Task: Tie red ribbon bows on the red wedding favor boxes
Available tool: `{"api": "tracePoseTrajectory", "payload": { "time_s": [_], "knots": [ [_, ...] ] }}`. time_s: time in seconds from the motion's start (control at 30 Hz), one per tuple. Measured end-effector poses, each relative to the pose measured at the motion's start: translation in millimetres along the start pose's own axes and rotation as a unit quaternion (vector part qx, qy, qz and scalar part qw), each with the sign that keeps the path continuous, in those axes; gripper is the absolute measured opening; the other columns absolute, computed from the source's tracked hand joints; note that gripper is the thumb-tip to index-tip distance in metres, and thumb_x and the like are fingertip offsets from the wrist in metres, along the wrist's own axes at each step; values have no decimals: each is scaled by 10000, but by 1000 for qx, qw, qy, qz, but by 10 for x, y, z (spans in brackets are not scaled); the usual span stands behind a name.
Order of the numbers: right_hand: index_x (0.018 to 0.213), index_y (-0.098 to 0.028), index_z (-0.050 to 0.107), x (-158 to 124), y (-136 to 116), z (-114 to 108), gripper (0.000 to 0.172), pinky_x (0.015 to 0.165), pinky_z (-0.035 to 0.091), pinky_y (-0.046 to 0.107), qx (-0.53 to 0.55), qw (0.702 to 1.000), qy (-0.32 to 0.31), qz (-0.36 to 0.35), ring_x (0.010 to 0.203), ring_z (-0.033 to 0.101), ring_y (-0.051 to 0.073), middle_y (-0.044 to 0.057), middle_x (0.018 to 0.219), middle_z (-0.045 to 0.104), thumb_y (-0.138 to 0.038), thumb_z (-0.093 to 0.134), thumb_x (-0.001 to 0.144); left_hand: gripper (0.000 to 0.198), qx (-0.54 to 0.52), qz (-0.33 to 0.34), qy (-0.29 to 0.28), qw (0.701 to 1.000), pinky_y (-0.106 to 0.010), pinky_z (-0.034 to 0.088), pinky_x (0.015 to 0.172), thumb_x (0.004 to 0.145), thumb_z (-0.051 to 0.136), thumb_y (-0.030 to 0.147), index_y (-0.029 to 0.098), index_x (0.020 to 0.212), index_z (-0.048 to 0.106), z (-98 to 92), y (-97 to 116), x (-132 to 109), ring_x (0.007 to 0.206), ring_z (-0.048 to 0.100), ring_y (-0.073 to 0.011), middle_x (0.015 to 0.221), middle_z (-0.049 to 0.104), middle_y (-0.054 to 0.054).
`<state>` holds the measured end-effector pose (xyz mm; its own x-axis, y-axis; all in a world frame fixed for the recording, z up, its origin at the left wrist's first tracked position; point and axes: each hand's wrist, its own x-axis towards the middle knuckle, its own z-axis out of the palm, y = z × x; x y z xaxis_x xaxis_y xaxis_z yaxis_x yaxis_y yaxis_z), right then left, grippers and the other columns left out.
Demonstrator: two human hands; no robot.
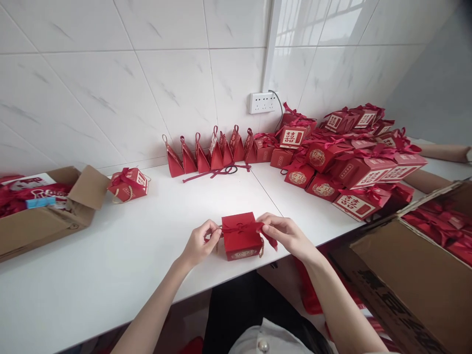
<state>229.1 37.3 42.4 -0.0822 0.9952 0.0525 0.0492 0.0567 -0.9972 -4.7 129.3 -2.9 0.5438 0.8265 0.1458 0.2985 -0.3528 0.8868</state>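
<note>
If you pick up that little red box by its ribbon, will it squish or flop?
The red box looks like folded card with flat sides, so it is probably stiff but easy to dent. The ribbon held by the left hand and right hand droops, so likely floppy. Small and papery, it is probably light.

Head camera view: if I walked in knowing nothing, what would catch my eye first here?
Probably the small red box at the near edge of the white table, with the left hand and right hand each pinching an end of the red ribbon across its top. Next, the big heap of finished red boxes piled at the right against the tiled wall, and the row of red pouches standing along the wall.
</note>
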Motion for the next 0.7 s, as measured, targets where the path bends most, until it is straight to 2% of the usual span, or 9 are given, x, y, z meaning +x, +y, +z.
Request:
{"api": "tracePoseTrajectory", "payload": {
  "time_s": [0.07,0.13,0.23,0.33,0.43,0.5,0.63,0.7],
  "knots": [
    [745,-187,634,68,-44,90,269,779,472,307,-2,999,-7,-39,943,583,197,80,1109,600,-424,562,847,275,-47,-24,-28,998,-223,385,541,833,501,378,194,651,407,-15,99,-16,595,477,-102,656,507,20],
    [793,-192,658,146,-33,179,245,871,447,332,-33,998,-5,-57,1028,572,217,83,1135,618,-394,540,867,295,-106,-66,-78,989,-227,387,528,821,528,396,190,651,403,-53,197,-12,561,480,-95,648,532,16],
    [824,-197,666,236,44,289,246,785,467,314,-99,992,37,-64,871,609,197,63,933,679,-379,510,880,332,-180,-139,-156,961,-220,357,479,787,578,425,182,645,403,-125,313,10,509,457,-85,621,540,12],
    [820,-197,658,271,130,357,212,689,469,283,-142,982,92,-80,760,600,173,43,825,667,-341,512,873,386,-201,-180,-178,946,-221,335,458,819,499,504,180,629,409,-179,388,31,535,458,-102,611,512,3],
    [848,-200,645,270,187,384,178,683,471,281,-166,974,111,-104,763,598,169,45,841,656,-282,489,876,433,-116,-187,-155,963,-224,311,453,845,422,546,185,606,399,-200,452,48,505,398,-96,560,440,26],
    [876,-204,638,266,205,388,179,692,473,285,-179,971,109,-114,778,600,169,47,857,653,-247,464,880,396,-23,-172,-137,975,-225,318,475,821,476,533,187,634,429,-205,507,55,503,378,-91,566,421,42],
    [889,-213,622,265,212,386,169,711,475,290,-188,969,111,-114,790,610,164,38,874,659,-221,454,870,266,100,-135,-138,976,-240,383,586,765,562,472,214,800,505,-226,638,61,640,503,-127,769,567,28],
    [879,-219,608,270,209,393,137,704,479,289,-179,972,117,-101,779,617,162,26,862,666,-231,473,856,219,162,-126,-139,969,-245,375,585,786,524,443,225,798,506,-243,694,64,634,502,-134,774,579,31]
  ]
}}
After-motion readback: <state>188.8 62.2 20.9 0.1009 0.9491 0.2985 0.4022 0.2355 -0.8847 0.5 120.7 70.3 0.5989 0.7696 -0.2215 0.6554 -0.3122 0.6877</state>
